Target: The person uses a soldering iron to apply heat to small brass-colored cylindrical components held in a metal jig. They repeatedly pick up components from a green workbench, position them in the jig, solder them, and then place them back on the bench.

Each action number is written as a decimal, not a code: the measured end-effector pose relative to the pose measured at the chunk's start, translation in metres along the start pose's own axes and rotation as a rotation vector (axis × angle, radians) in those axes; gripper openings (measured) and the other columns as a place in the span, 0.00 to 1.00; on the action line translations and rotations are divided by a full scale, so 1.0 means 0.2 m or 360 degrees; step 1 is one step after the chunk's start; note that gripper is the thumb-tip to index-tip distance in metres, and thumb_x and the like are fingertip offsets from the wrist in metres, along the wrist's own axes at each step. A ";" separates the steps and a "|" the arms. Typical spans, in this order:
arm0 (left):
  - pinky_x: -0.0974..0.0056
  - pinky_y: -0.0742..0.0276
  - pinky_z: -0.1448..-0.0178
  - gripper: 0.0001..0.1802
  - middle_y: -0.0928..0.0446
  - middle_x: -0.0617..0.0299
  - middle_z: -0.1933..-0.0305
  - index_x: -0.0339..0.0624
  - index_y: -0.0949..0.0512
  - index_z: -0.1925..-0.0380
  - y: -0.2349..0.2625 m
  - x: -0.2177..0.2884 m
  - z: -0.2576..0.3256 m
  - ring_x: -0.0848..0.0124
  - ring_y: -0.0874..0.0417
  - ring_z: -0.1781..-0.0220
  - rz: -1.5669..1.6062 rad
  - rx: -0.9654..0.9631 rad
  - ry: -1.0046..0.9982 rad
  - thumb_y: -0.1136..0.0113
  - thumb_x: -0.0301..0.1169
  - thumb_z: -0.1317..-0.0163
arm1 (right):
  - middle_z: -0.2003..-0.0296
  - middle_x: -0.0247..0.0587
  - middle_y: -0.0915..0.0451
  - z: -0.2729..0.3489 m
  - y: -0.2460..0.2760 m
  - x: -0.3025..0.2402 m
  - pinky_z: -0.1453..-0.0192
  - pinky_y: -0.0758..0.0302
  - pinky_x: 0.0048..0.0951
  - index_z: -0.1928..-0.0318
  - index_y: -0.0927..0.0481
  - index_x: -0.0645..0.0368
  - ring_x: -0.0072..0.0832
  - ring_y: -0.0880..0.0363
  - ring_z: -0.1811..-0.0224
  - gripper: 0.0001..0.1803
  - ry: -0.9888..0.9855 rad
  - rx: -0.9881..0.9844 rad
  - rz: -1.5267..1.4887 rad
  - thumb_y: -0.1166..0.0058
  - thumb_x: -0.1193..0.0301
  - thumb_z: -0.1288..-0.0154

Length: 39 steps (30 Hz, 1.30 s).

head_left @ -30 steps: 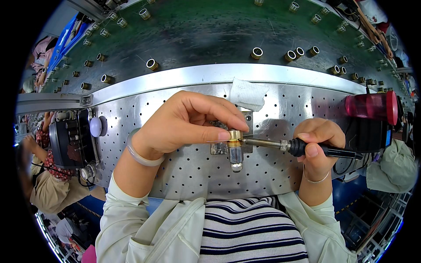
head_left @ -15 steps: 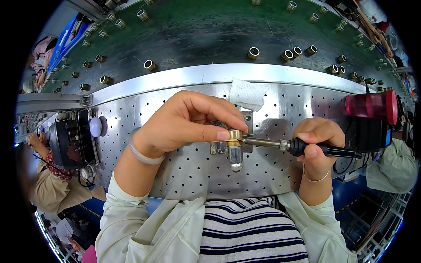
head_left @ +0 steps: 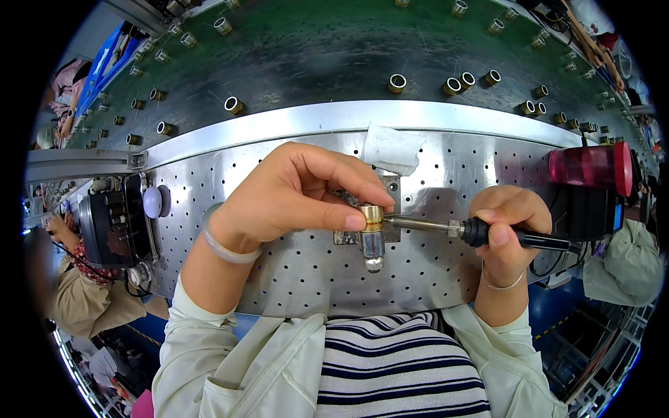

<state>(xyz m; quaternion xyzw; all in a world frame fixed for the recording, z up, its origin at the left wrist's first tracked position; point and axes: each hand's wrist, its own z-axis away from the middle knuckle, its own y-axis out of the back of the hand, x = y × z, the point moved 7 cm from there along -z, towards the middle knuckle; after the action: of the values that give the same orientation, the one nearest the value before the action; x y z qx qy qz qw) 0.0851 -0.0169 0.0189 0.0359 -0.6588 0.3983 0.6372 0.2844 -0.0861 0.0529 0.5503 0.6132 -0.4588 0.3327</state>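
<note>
1. Head view, centre. I see the left hand (head_left: 289, 198) curled over a small brass ring (head_left: 371, 217), thumb tip and fingertips pinched on its left side. The ring sits on top of a short silver cylinder (head_left: 372, 245) that stands in a small metal fixture (head_left: 390, 188) on the perforated steel plate (head_left: 293, 268).

2. Head view, right of centre. The right hand (head_left: 503, 230) is closed in a fist around the black handle of a slim metal-shafted tool (head_left: 446, 226). The shaft lies level and points left; its tip touches the right side of the brass ring. I cannot make out the shape of the tip.

3. So the ring is held between the two hands, left fingers on one side, tool tip on the other, near the middle of the plate and just beyond my striped shirt front (head_left: 411, 366).

4. Far side. A folded white cloth (head_left: 390, 148) lies on the plate's far edge, just beyond the fixture. Past it runs a green surface (head_left: 320, 49) dotted with more brass rings, well apart from the hands.

5. Right edge. A translucent red container (head_left: 589, 166) lies on its side, above a dark block, near the right hand but not touching it.

6. Left edge. A black device (head_left: 111, 226) with a round pale knob sits beside the plate. Another person's arm (head_left: 59, 226) shows beyond it, apart from my own hands.
</note>
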 end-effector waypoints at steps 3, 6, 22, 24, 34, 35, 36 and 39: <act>0.68 0.22 0.52 0.16 0.21 0.45 0.57 0.28 0.19 0.61 0.01 -0.01 0.00 0.64 0.19 0.57 0.0024 -0.0023 0.0013 0.34 0.15 0.54 | 0.77 0.44 0.24 0.00 0.01 0.00 0.79 0.33 0.19 0.70 0.23 0.69 0.20 0.30 0.85 0.08 0.0008 0.0014 -0.0052 0.39 0.76 0.46; 0.68 0.22 0.52 0.16 0.21 0.45 0.57 0.29 0.19 0.61 0.01 -0.01 -0.01 0.64 0.19 0.57 0.0056 -0.0045 0.0006 0.34 0.14 0.54 | 0.77 0.44 0.24 0.00 0.00 0.01 0.79 0.33 0.18 0.70 0.23 0.69 0.21 0.29 0.85 0.08 0.0028 -0.0007 -0.0090 0.38 0.76 0.46; 0.69 0.24 0.50 0.15 0.22 0.56 0.55 0.32 0.20 0.59 0.22 0.26 -0.02 0.71 0.20 0.57 -0.0487 0.0410 -0.0228 0.38 0.16 0.49 | 0.80 0.40 0.27 -0.01 0.03 0.01 0.82 0.37 0.18 0.71 0.28 0.65 0.20 0.33 0.86 0.13 -0.0005 0.0121 -0.0040 0.40 0.69 0.42; 0.71 0.24 0.53 0.13 0.20 0.60 0.61 0.36 0.18 0.62 0.51 0.42 0.06 0.74 0.21 0.59 -0.1140 0.0930 -0.0375 0.36 0.19 0.50 | 0.80 0.41 0.25 -0.01 0.03 0.00 0.84 0.37 0.15 0.71 0.27 0.65 0.18 0.32 0.88 0.12 0.0032 0.0147 -0.0117 0.39 0.71 0.42; 0.58 0.26 0.55 0.17 0.21 0.55 0.65 0.40 0.19 0.66 1.27 0.68 0.46 0.58 0.21 0.61 -0.2748 0.1942 -0.0305 0.29 0.33 0.58 | 0.80 0.43 0.24 -0.01 0.04 -0.01 0.81 0.33 0.18 0.71 0.23 0.68 0.21 0.28 0.85 0.08 -0.0126 0.0122 -0.0187 0.38 0.75 0.45; 0.57 0.27 0.53 0.18 0.21 0.55 0.63 0.40 0.19 0.66 1.16 0.72 0.42 0.57 0.21 0.58 -0.2925 0.1926 -0.0471 0.28 0.34 0.59 | 0.80 0.43 0.24 -0.01 0.04 -0.02 0.81 0.33 0.18 0.71 0.23 0.68 0.21 0.28 0.85 0.08 -0.0142 0.0117 -0.0186 0.38 0.76 0.45; 0.58 0.29 0.49 0.20 0.22 0.54 0.59 0.40 0.19 0.65 1.07 0.73 0.38 0.55 0.24 0.53 -0.2904 0.1937 -0.0489 0.27 0.35 0.59 | 0.81 0.42 0.24 -0.01 0.04 -0.02 0.80 0.32 0.19 0.71 0.23 0.68 0.21 0.28 0.85 0.06 -0.0166 0.0150 -0.0228 0.39 0.78 0.46; 0.65 0.27 0.58 0.17 0.24 0.60 0.56 0.43 0.18 0.62 0.67 0.74 0.19 0.62 0.23 0.56 -0.2820 0.1631 -0.0869 0.29 0.32 0.54 | 0.80 0.42 0.24 0.00 0.05 -0.03 0.79 0.31 0.20 0.71 0.23 0.68 0.21 0.28 0.84 0.05 -0.0189 0.0125 -0.0165 0.40 0.79 0.46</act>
<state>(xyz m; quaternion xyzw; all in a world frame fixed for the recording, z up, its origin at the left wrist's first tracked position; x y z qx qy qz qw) -0.0471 0.1209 0.0892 0.8563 -0.2717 0.0001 0.4392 0.2955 -0.0876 0.0560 0.5021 0.6017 -0.5309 0.3225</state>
